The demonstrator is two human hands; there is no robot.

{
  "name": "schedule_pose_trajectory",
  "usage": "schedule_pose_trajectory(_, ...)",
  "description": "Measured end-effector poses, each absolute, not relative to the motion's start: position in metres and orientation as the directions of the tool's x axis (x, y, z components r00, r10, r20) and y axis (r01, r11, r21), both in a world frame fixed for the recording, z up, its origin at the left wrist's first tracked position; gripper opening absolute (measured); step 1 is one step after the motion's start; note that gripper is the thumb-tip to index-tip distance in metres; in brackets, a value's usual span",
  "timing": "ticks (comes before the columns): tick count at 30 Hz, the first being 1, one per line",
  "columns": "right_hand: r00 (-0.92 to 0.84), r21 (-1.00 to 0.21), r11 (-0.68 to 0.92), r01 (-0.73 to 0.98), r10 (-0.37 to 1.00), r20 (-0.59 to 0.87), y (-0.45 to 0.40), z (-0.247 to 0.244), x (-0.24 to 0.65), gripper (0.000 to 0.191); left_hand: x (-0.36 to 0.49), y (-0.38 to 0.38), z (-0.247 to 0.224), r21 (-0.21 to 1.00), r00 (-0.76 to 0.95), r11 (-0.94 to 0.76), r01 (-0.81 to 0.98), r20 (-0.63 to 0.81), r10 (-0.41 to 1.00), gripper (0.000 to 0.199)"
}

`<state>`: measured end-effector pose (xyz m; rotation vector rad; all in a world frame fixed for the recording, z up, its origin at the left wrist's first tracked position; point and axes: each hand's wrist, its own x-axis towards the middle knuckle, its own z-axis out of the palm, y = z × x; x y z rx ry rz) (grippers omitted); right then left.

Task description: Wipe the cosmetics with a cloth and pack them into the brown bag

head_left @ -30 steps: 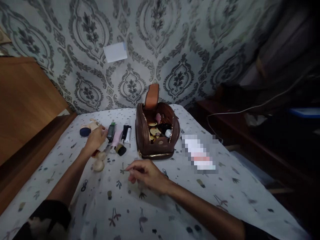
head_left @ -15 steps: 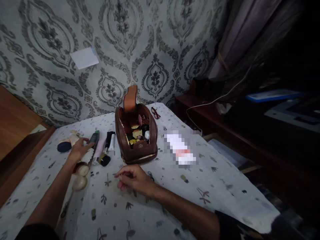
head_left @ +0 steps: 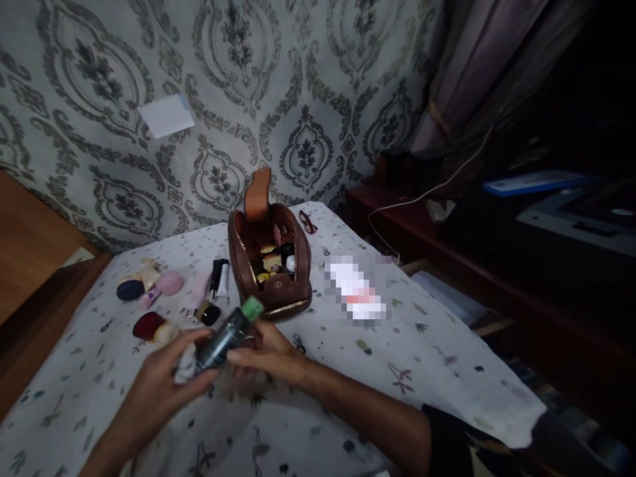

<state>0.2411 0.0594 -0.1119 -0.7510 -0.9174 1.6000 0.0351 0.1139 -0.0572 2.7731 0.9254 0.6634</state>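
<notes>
A dark bottle with a green cap is tilted up to the right, in front of the bag. My left hand is wrapped round its lower end, with something whitish showing between the fingers. My right hand has its thumb and fingers on the bottle's right side, near the cap. Behind them an open brown bag stands with its zip undone and several small cosmetics inside. Left of the bag lie a black tube, a white tube, a pink tube and a dark-capped jar.
Further left are a navy round item, a pink round item and a dark red one. Glasses lie behind the bag on the patterned cloth. A blurred white item is at its right.
My left hand has lifted the green-capped bottle from the row at the left and brought it to the front middle. My right hand now touches it.
</notes>
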Motion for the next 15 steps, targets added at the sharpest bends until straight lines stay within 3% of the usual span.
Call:
schedule_pose_trajectory(3, -0.186, -0.858, -0.109, -0.502, 0.982, -0.016, 0.059, -0.113, 0.24, 0.06, 0.049, 0.094, -0.071, 0.176, 0.742, -0.875, 0.45, 0.472, 0.477, 0.033)
schedule_pose_trajectory(6, -0.213, -0.861, -0.103, -0.498, 0.977, 0.006, 0.059, -0.114, 0.24, 0.057, 0.05, 0.087, -0.076, 0.143, 0.713, -0.858, 0.493, 0.5, 0.492, 0.033)
schedule_pose_trajectory(12, -0.56, -0.914, -0.249, -0.321, 0.828, -0.029, 0.048, -0.118, 0.234, 0.058, 0.058, 0.074, -0.062, 0.222, 0.675, -0.819, 0.529, 0.476, 0.564, 0.035)
schedule_pose_trajectory(15, -0.663, -0.955, -0.228, -0.187, 0.747, -0.048, 0.042, -0.122, 0.23, 0.055, 0.071, 0.069, -0.053, 0.337, 0.665, -0.812, 0.476, 0.466, 0.583, 0.036)
